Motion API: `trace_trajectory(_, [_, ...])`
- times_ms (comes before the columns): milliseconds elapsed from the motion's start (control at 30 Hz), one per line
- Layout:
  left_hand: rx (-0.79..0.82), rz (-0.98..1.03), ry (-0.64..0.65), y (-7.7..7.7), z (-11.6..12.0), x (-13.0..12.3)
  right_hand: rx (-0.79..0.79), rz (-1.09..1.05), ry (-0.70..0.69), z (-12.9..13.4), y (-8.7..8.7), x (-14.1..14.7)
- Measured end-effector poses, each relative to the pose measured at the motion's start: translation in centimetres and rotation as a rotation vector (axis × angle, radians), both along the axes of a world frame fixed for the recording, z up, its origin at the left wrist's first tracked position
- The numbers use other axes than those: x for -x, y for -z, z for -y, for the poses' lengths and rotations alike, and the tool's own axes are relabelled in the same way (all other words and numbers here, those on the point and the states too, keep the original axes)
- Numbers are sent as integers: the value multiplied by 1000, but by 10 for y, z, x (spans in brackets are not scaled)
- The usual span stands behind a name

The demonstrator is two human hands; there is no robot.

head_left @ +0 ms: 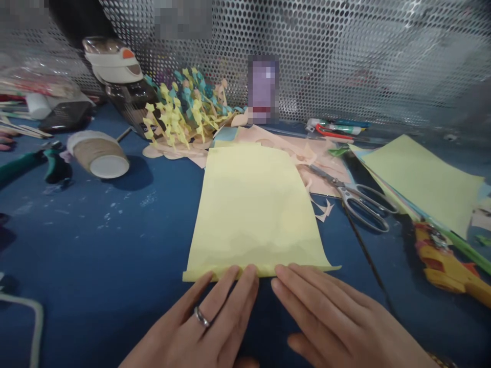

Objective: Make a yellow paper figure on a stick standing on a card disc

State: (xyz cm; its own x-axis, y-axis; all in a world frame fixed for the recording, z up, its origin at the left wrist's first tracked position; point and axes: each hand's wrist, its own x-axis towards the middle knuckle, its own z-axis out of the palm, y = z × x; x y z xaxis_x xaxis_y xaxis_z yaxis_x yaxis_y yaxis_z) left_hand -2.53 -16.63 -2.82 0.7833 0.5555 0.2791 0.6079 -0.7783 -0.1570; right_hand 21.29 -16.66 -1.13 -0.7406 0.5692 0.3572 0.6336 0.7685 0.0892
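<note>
A sheet of pale yellow paper (253,209) lies on the blue table, its near edge curled into a narrow roll. My left hand (215,317), with a silver ring on one finger, rests its outstretched fingertips on the left and middle part of that rolled edge. On the right part of the roll lie the straight fingers of my right hand (326,312). Both thumbs are mostly tucked low and partly out of sight. The sheet's far end overlaps peach paper (276,135) and scraps.
Scissors (356,197) and an orange glue gun (448,260) lie on the right beside stacked coloured paper (425,179). Paper-star strands (184,112) stand behind. At left are a wrapped cup (99,153), a dark bottle (126,87) and green-handled pliers (38,163). Perforated metal (326,51) closes the back.
</note>
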Motion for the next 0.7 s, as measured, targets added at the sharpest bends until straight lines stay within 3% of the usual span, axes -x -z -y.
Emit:
trace_trajectory(267, [-56, 25, 17, 2, 4, 0, 23, 18, 76, 4, 12, 6])
trace_trajectory(600, [1, 41, -123, 0, 8, -4, 25, 27, 112, 4, 12, 7])
trace_trajectory(700, [-2, 35, -106, 0, 6, -3, 14, 28, 108, 5, 14, 6])
